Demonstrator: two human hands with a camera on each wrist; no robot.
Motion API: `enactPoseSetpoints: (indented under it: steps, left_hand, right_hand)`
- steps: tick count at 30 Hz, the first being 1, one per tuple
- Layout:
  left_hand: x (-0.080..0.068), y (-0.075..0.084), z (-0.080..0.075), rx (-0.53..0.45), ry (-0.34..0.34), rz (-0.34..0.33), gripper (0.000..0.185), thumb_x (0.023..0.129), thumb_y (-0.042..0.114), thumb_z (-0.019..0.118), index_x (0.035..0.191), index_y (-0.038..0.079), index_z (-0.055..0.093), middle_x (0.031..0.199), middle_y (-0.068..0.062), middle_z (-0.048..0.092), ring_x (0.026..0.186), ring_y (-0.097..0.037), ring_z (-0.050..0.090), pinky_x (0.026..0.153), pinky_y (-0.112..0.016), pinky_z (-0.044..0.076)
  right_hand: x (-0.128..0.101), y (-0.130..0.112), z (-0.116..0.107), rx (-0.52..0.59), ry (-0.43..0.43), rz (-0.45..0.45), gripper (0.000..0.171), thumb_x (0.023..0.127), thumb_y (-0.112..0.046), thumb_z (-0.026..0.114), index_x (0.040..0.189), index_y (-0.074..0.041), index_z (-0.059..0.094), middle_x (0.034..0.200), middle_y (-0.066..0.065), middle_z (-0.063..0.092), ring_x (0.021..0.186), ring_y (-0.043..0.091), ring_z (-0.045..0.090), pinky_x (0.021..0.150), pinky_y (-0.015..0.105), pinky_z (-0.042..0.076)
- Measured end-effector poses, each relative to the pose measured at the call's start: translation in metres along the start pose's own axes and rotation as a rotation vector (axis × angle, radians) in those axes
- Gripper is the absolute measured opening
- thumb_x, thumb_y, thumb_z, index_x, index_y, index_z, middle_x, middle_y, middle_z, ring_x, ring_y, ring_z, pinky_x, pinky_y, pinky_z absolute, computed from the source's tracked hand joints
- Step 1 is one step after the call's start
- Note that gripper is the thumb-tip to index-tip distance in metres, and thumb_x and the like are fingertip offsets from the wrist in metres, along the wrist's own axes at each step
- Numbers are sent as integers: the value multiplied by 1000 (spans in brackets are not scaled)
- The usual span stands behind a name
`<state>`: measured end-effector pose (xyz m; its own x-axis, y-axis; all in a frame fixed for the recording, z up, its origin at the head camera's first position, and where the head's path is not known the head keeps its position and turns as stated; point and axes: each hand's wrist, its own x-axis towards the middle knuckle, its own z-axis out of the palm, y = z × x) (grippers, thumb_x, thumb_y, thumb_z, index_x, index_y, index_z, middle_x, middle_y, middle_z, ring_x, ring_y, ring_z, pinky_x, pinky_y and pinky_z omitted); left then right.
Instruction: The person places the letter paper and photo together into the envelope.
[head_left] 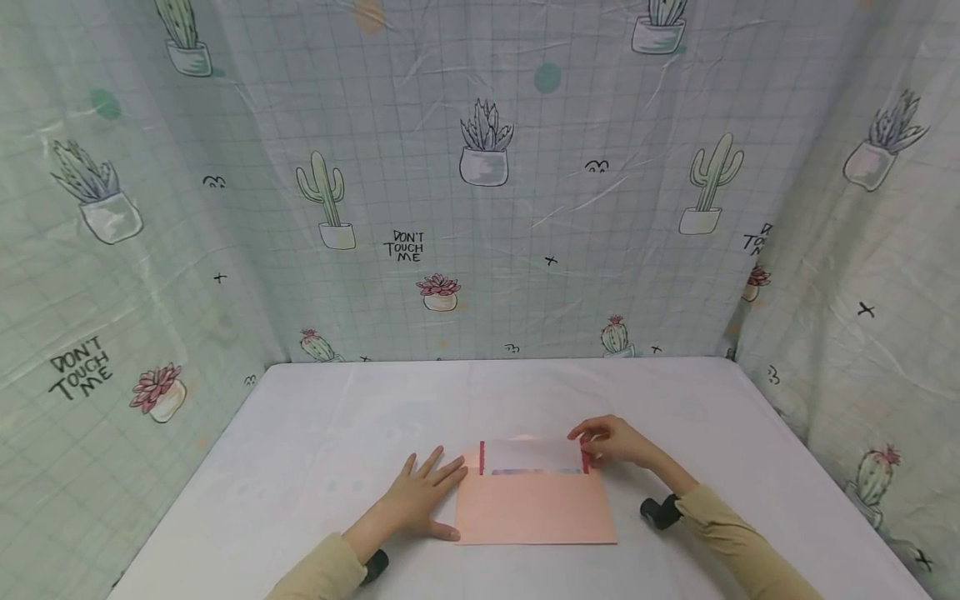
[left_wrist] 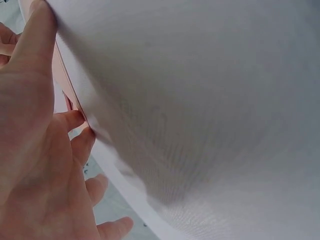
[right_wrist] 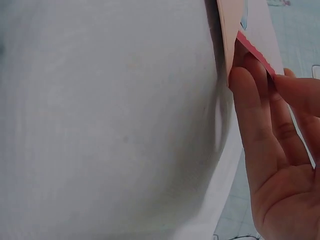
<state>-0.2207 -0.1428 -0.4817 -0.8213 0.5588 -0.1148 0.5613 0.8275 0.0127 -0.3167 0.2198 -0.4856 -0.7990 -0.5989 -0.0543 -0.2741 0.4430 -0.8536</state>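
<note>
A pink envelope [head_left: 536, 510] lies flat near the front of the table. From its upper opening sticks a white card [head_left: 528, 457] with red edging at both sides and a thin bluish strip along the pocket's edge; its lower part is hidden inside. At the left, my left hand [head_left: 422, 493] is spread out, fingertips and thumb touching the envelope's left edge. My right hand [head_left: 613, 440] pinches the card's upper right corner. In the right wrist view, thumb and fingers hold the card's red edge [right_wrist: 257, 54] beside the envelope [right_wrist: 230, 40].
A white cloth covers the table [head_left: 360, 417]. Patterned curtains [head_left: 510, 233] with potted cacti hang behind it and on both sides. A black wrist device [head_left: 660, 511] sits under the right forearm, and another [head_left: 375, 567] under the left.
</note>
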Motion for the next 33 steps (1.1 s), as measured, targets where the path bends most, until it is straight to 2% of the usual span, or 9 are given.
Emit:
enactPoseSetpoints:
  steps: [6, 12, 23, 33]
  left_hand:
    - [-1, 1, -1, 4, 13, 7, 92, 67, 67, 57, 139, 15, 32, 147, -1, 28, 136, -34, 18, 103, -62, 21]
    - [-1, 1, -2, 0, 15, 6, 93, 66, 67, 58, 139, 15, 32, 147, -1, 28, 136, -35, 18, 102, -63, 20]
    - [-2, 2, -3, 3, 18, 7, 92, 66, 66, 58, 138, 14, 33, 147, -2, 28, 136, -35, 19, 100, -65, 21]
    - [-2, 3, -4, 16, 23, 1, 92, 66, 66, 59, 138, 15, 34, 146, -1, 29, 136, -35, 20, 99, -65, 22]
  right_hand:
    - [-1, -1, 0, 6, -52, -14, 23, 84, -1, 53, 106, 1, 60, 77, 15, 63, 62, 14, 60, 56, 27, 53]
    - [1, -1, 2, -16, -87, 0, 25, 80, 6, 49, 102, 1, 62, 77, 12, 60, 64, 13, 61, 58, 26, 54]
    - [5, -8, 4, -79, -141, 24, 19, 83, -1, 52, 98, -2, 64, 74, 12, 64, 64, 14, 59, 58, 24, 50]
    - [5, -12, 9, -109, -172, -36, 16, 82, -1, 53, 93, 0, 65, 70, 17, 63, 59, 11, 55, 53, 23, 48]
